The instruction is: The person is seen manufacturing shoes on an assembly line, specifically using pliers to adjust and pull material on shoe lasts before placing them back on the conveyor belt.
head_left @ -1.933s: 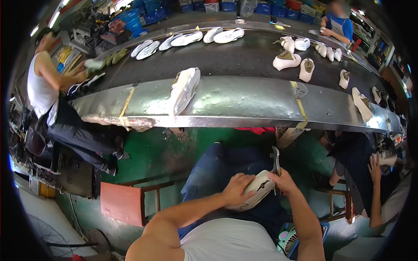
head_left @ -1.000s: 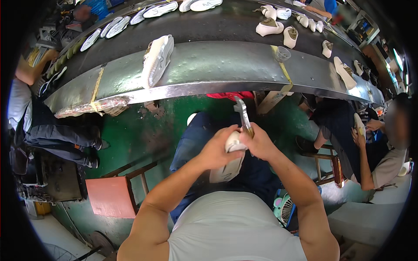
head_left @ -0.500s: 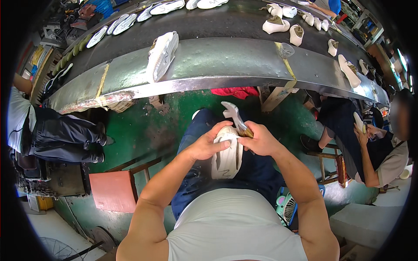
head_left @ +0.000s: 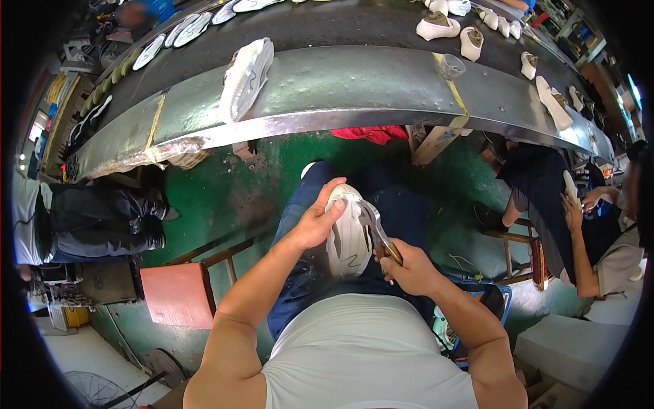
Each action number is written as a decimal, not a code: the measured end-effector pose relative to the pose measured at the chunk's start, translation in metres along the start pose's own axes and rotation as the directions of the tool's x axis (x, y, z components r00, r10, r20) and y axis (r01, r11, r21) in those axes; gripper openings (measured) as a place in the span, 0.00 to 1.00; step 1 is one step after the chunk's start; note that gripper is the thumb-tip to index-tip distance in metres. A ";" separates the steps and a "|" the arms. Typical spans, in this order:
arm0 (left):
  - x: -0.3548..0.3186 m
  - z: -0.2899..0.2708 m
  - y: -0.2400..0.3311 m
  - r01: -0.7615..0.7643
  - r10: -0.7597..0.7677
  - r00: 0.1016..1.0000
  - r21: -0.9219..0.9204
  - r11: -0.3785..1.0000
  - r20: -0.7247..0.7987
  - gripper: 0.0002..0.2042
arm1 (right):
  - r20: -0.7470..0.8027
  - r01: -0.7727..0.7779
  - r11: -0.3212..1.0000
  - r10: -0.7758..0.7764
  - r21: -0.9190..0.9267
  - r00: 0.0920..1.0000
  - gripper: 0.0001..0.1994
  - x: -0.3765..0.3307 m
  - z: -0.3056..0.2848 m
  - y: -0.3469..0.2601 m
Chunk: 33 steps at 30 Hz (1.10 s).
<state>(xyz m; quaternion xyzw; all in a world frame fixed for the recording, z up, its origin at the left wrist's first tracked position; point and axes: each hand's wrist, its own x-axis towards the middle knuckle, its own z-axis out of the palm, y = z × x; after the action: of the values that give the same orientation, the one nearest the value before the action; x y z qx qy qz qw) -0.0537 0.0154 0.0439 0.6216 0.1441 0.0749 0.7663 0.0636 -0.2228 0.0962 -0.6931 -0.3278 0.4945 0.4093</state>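
Above my lap, a white shoe upper (head_left: 349,238) with a dark squiggle marked on it stands with its toe end away from me. My left hand (head_left: 315,221) is closed around the far left side of the shoe, thumb laid on top. In my right hand (head_left: 411,270) are steel lasting pincers (head_left: 379,235) with a brownish handle. Their metal head lies against the upper right edge of the shoe. Whether the jaws pinch the material cannot be made out. The shoe's underside is hidden.
Ahead runs a metal-edged bench (head_left: 340,78) with a dark belt. A white shoe (head_left: 246,78) stands on its edge, and several pale shoes (head_left: 438,26) sit farther off. A red stool (head_left: 177,294) is at left. A seated co-worker (head_left: 589,232) is at right, another person (head_left: 88,218) at left.
My right hand has drawn back toward me and come off the shoe. The pincers' head has swung from beyond the toe down onto the shoe's right edge. My left hand keeps its hold.
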 end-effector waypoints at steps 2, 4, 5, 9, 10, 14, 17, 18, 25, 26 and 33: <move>0.001 0.001 -0.001 -0.023 0.023 1.000 -0.059 0.998 0.009 0.28 | 0.006 -0.038 0.994 0.037 0.101 0.999 0.15 0.003 0.004 0.002; 0.001 0.000 -0.004 -0.014 0.014 1.000 -0.025 1.000 -0.001 0.28 | 0.024 -0.075 0.978 0.071 0.194 0.997 0.14 0.005 0.005 -0.002; 0.002 -0.001 -0.005 -0.006 0.006 1.000 0.007 1.000 -0.013 0.28 | 0.082 -0.123 0.945 0.102 0.304 0.991 0.13 0.007 0.003 -0.006; 0.003 -0.003 -0.005 -0.040 0.042 0.999 0.075 0.996 -0.015 0.28 | 0.176 -0.176 0.679 0.070 0.713 0.982 0.11 0.016 -0.001 -0.008; 0.003 -0.003 -0.004 -0.007 0.007 1.000 0.047 0.999 -0.017 0.28 | 0.170 -0.166 0.647 0.057 0.744 0.984 0.12 0.018 0.002 -0.006; 0.001 -0.006 -0.013 0.003 0.001 0.999 0.102 0.995 -0.044 0.29 | 0.059 -0.109 0.900 0.093 0.423 0.994 0.11 0.014 0.006 -0.017; -0.001 -0.006 -0.017 -0.018 0.023 0.999 0.112 0.994 -0.039 0.32 | 0.133 -0.083 0.978 0.058 0.193 0.989 0.11 0.012 -0.010 -0.014; -0.001 -0.005 -0.016 -0.019 0.023 0.999 0.108 0.994 -0.036 0.32 | 0.130 -0.087 0.978 0.062 0.191 0.990 0.11 0.014 -0.014 -0.011; 0.006 -0.005 -0.011 -0.030 0.063 0.996 0.432 0.902 -0.062 0.30 | 0.297 -0.337 0.832 0.219 0.441 0.930 0.12 0.028 -0.037 -0.034; 0.007 -0.005 -0.013 -0.047 0.091 0.993 0.467 0.883 -0.071 0.27 | 0.290 -0.349 0.855 0.247 0.384 0.924 0.10 0.033 -0.037 -0.027; 0.014 -0.017 -0.039 -0.051 0.148 0.969 0.422 0.905 -0.199 0.22 | -0.048 0.164 0.928 -0.191 -0.334 0.980 0.13 0.078 -0.002 0.043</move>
<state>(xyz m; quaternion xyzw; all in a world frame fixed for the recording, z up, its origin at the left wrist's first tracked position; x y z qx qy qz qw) -0.0479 0.0271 0.0012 0.7635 0.2110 0.1523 0.5910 0.0911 -0.1758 0.0255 -0.7382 -0.4504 0.3660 0.3438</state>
